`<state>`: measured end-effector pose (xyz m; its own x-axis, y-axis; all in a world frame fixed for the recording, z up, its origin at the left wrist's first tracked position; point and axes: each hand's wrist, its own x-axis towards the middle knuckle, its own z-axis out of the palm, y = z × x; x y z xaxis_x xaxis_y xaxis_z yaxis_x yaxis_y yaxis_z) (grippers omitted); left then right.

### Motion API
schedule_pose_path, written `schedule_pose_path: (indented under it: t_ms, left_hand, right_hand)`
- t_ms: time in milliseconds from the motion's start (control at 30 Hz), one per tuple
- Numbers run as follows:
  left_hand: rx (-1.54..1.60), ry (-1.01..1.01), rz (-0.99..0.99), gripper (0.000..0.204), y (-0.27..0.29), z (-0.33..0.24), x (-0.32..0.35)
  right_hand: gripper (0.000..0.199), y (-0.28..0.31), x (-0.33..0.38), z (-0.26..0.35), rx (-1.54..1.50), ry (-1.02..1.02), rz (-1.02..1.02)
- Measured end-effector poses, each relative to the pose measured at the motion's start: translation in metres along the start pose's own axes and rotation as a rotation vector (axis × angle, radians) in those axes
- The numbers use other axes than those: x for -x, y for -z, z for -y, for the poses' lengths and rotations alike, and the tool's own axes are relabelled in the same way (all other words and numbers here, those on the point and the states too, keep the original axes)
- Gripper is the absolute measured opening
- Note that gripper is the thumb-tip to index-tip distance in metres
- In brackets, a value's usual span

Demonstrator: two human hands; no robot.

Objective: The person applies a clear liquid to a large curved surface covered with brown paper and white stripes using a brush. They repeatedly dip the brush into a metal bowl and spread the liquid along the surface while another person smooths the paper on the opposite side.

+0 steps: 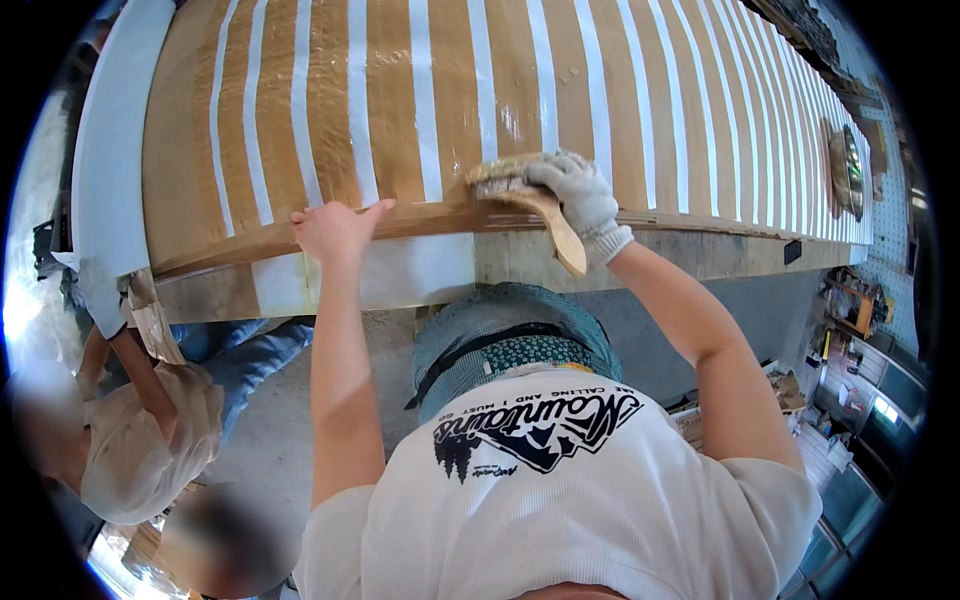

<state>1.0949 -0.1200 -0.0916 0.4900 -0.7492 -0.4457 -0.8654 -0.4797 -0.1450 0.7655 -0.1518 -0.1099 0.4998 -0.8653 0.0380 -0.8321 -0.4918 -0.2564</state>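
A wide flat brush [548, 215] with a pale wooden handle is gripped in my right hand [578, 190], which wears a whitish knitted glove. Its bristles lie on or just over the near edge of a long brown surface [395, 100] crossed by white stripes. Part of that surface shines as if wet. My bare left hand [338, 228] rests on the same near edge, left of the brush, with thumb and fingers spread and nothing held. Some of its fingertips are hard to make out.
A shiny metal bowl [848, 172] sits at the right end of the striped surface. A white sheet [120, 140] drapes over the left end, where a co-worker's gloved hand [100, 300] touches it. Another person's head is at lower left. Shelves [855, 305] stand at far right.
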Motion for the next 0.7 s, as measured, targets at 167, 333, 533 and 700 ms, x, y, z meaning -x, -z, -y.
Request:
schedule_pose_path:
  t_ms: [167, 333, 533, 700]
  left_hand:
    - [0.017, -0.018, 0.02, 0.087, -0.006, 0.005, -0.005]
    - [-0.025, -0.057, -0.028, 0.09, -0.005, 0.003, -0.002]
    - [0.008, 0.003, 0.021, 0.11, -0.007, 0.005, -0.004]
    - [0.068, 0.069, -0.031, 0.13, 0.006, -0.008, 0.001]
  right_hand:
    - [0.012, 0.035, -0.04, -0.022, -0.088, -0.107, 0.299]
    - [0.018, 0.031, -0.042, -0.017, -0.131, -0.08, -0.187]
    - [0.026, 0.087, -0.073, -0.002, -0.223, -0.22, 0.462]
    - [0.044, 0.061, -0.181, -0.055, -0.013, -0.206, 0.0]
